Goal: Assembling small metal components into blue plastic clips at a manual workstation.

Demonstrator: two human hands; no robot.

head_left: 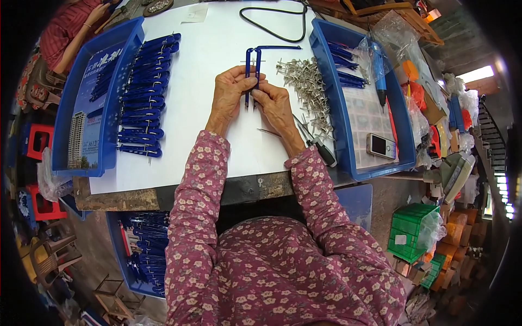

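Observation:
Over the white-covered table, my left hand (pixel 231 92) pinches a slim dark-blue bar (pixel 248 61) between thumb and fingers. Close beside it, my right hand (pixel 275 103) is closed on a second blue bar (pixel 258 64), which stands upright and parallel to the first. A thin blue arm (pixel 280 47) runs out to the right from the top of that bar. A small silver cross-pin shows near the bars, and metal tips poke out below my fingers. To the right lies a heap of silver T-shaped metal parts (pixel 305 87).
Stacked blue pieces (pixel 142 92) lie to the left, beside a blue tray (pixel 111 125). Another blue tray (pixel 340 117) holds a phone (pixel 380 146) and a blue power screwdriver (pixel 378 68). A black-handled screwdriver (pixel 324 155) rests near my right forearm. A black cord (pixel 302 27) lies behind; another person's arm (pixel 76 43) shows far left.

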